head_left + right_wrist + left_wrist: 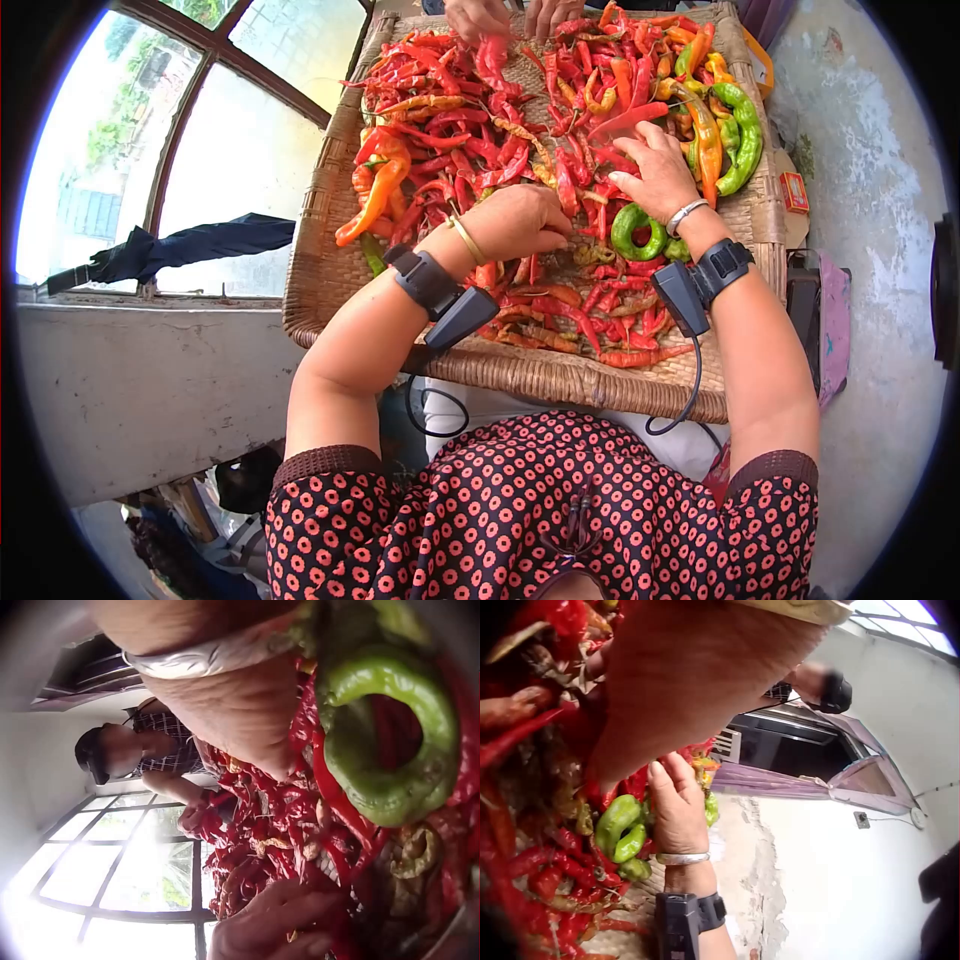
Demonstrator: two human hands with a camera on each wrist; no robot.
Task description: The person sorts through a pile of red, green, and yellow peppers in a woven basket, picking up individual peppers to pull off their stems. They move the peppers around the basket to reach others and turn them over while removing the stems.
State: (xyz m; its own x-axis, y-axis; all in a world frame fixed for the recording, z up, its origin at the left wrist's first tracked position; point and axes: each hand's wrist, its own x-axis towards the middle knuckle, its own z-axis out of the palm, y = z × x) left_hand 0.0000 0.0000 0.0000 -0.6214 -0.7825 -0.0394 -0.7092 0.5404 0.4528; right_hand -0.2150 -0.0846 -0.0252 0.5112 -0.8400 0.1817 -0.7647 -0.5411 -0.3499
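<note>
Red chili peppers point(440, 140), some shrivelled, fill a woven basket tray point(600, 383). My left hand point(518, 222), with a gold bangle, reaches down into the pile at the middle with bent fingers; I cannot tell whether they grip a pepper. To its right, my right hand point(662, 172), with a silver bangle, hovers over the peppers, its fingers spread and loosely bent. A blurred red pepper point(628, 120) shows right at its fingertips. Below that hand lies a curled green pepper point(431, 765). In the left wrist view the right hand point(679, 817) shows beside the green pepper.
Across the tray, another person's hands point(478, 18) handle red peppers. Larger green peppers point(742, 140) and orange peppers point(708, 140) lie along the right rim, another orange pepper point(385, 185) at the left. A window point(230, 150) with a folded dark umbrella point(190, 245) stands left; a wall point(860, 200) right.
</note>
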